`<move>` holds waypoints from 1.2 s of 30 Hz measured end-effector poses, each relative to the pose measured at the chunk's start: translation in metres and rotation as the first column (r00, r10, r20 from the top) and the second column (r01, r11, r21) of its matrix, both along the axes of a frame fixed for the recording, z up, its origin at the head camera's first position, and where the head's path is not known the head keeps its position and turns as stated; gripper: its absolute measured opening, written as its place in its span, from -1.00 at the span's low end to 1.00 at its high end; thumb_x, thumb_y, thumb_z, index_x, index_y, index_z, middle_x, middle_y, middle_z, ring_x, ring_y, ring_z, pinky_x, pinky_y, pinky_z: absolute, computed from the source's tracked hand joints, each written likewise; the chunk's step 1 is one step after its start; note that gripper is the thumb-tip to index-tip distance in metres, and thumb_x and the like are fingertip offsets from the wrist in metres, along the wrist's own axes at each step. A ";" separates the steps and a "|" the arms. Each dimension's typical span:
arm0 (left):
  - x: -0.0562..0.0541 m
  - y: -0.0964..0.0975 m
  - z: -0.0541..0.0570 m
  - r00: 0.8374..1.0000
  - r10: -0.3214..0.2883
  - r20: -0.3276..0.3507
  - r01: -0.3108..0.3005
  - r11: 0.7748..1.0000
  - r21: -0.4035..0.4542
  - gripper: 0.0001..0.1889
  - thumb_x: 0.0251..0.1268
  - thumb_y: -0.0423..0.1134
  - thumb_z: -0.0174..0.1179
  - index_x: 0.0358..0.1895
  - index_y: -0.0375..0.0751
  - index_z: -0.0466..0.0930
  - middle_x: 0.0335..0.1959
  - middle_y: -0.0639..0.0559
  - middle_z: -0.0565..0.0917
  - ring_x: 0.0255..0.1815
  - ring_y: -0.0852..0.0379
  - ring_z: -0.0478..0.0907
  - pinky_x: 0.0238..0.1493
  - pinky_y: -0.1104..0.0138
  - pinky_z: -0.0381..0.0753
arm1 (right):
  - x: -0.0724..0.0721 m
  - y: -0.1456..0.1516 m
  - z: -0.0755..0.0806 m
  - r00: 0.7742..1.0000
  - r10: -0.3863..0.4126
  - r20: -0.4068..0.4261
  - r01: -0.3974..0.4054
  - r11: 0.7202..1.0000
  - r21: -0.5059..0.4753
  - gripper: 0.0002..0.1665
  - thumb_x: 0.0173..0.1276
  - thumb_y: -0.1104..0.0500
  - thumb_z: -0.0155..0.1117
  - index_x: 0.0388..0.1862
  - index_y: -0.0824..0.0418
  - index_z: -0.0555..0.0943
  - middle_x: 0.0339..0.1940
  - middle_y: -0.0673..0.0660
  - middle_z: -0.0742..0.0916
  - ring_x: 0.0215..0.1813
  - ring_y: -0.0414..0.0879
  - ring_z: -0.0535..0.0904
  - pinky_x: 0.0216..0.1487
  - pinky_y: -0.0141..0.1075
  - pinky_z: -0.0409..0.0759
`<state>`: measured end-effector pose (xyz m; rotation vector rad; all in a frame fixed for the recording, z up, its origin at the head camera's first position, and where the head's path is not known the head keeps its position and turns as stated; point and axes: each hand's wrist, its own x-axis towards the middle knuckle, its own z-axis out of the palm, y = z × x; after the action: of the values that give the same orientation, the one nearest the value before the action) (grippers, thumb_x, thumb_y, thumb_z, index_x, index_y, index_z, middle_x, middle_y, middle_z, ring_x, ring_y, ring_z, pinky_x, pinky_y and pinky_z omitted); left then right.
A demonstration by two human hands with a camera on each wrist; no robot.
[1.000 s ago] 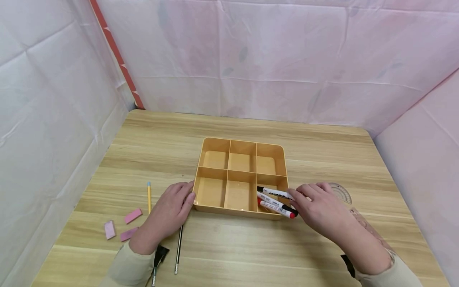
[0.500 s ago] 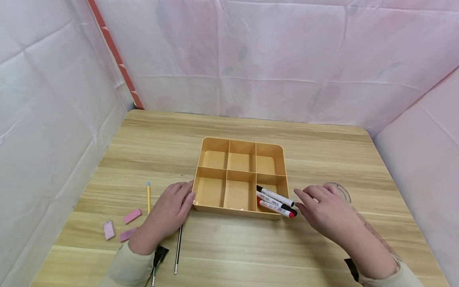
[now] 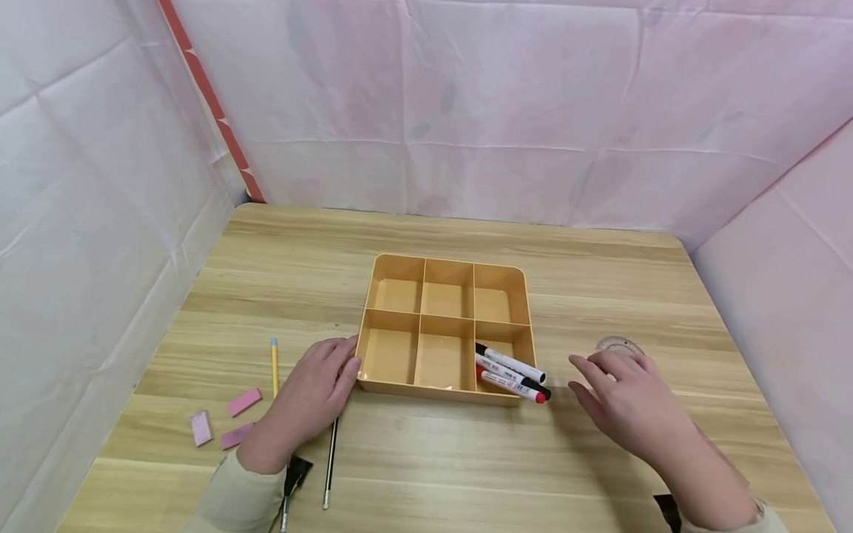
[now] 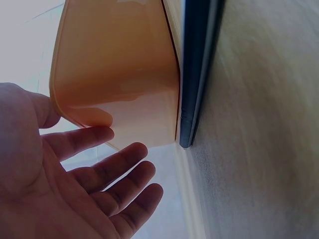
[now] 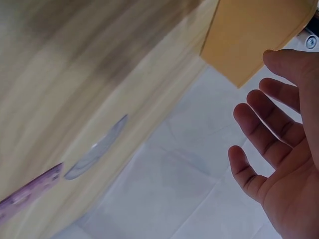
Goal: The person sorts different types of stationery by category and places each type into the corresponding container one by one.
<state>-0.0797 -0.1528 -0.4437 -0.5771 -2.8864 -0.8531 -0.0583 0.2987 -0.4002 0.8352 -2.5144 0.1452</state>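
An orange tray with six compartments stands mid-table. Three white markers, the upper marker, a middle black-capped marker and a red-capped marker, lean in its near right compartment, their ends over the rim. My left hand rests against the tray's near left corner; in the left wrist view, thumb and index finger touch the tray wall while the other fingers stay loose. To the right, my right hand hovers with nothing in it, near a clear protractor, partly covered by it.
Pink erasers and a yellow pencil lie left of my left hand. Beside that forearm are a black pencil and a black-bristled brush. A pinkish ruler shows in the right wrist view. Cloth walls enclose the table.
My right hand has let go of the upper marker and moved right, away from the tray towards the protractor. The left hand has stayed at the tray's corner.
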 end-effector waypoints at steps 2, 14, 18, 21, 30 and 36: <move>0.000 0.000 0.000 1.000 0.000 0.000 0.000 1.000 -0.001 -0.52 0.67 -0.09 -0.03 0.39 -0.34 0.52 0.22 -0.23 0.66 0.30 -0.22 0.55 0.37 -0.11 0.52 | 0.003 0.006 -0.002 0.999 -0.033 0.008 0.033 0.999 0.009 -0.23 0.70 -0.25 -0.25 -0.04 0.31 0.73 -0.33 0.18 0.71 -0.28 0.12 0.67 -0.27 0.18 0.54; 0.000 0.000 0.002 1.000 -0.002 -0.002 0.002 1.000 0.001 -0.53 0.68 -0.11 -0.03 0.39 -0.35 0.53 0.21 -0.23 0.66 0.30 -0.23 0.55 0.36 -0.11 0.52 | 0.018 0.054 -0.016 0.953 -0.267 0.146 0.259 0.963 0.070 -0.35 0.57 -0.28 0.03 0.17 0.24 0.60 -0.22 0.27 0.72 -0.23 0.24 0.70 -0.32 0.26 0.48; 0.000 -0.001 0.001 1.000 -0.002 0.005 0.002 1.000 0.001 -0.53 0.68 -0.10 -0.04 0.39 -0.35 0.52 0.21 -0.24 0.66 0.31 -0.24 0.55 0.37 -0.12 0.52 | 0.021 0.065 -0.017 0.923 -0.326 0.203 0.307 0.944 0.118 -0.44 0.36 -0.06 0.38 0.20 0.23 0.57 -0.18 0.29 0.72 -0.20 0.25 0.69 -0.33 0.28 0.50; -0.001 -0.001 0.002 1.000 -0.004 0.013 0.004 1.000 0.001 -0.51 0.68 -0.08 -0.05 0.40 -0.34 0.51 0.23 -0.24 0.65 0.32 -0.23 0.54 0.38 -0.11 0.51 | 0.022 0.073 -0.016 0.868 -0.399 0.295 0.361 0.916 0.174 -0.35 0.23 0.08 0.50 0.26 0.22 0.54 -0.08 0.35 0.71 -0.09 0.28 0.66 -0.27 0.31 0.49; -0.003 -0.001 0.002 1.000 -0.009 -0.008 0.009 1.000 0.015 -0.54 0.67 -0.12 -0.03 0.39 -0.36 0.52 0.20 -0.25 0.66 0.30 -0.25 0.54 0.36 -0.13 0.51 | 0.015 0.102 -0.018 0.747 -0.515 0.421 0.439 0.857 0.269 -0.35 0.41 -0.10 0.37 0.28 0.28 0.49 0.01 0.49 0.66 -0.06 0.43 0.62 -0.36 0.34 0.48; -0.003 -0.001 0.001 1.000 -0.012 -0.006 0.012 1.000 0.019 -0.54 0.66 -0.13 -0.02 0.39 -0.36 0.52 0.19 -0.26 0.66 0.29 -0.25 0.55 0.36 -0.12 0.51 | 0.014 0.114 -0.020 0.692 -0.538 0.481 0.445 0.843 0.302 -0.22 0.45 -0.25 0.31 0.27 0.36 0.49 -0.02 0.59 0.62 -0.06 0.48 0.60 -0.33 0.36 0.55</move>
<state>-0.0827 -0.1536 -0.4427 -0.5952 -2.8692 -0.8780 -0.0444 0.4131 -0.4198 0.1227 -3.2438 -0.0102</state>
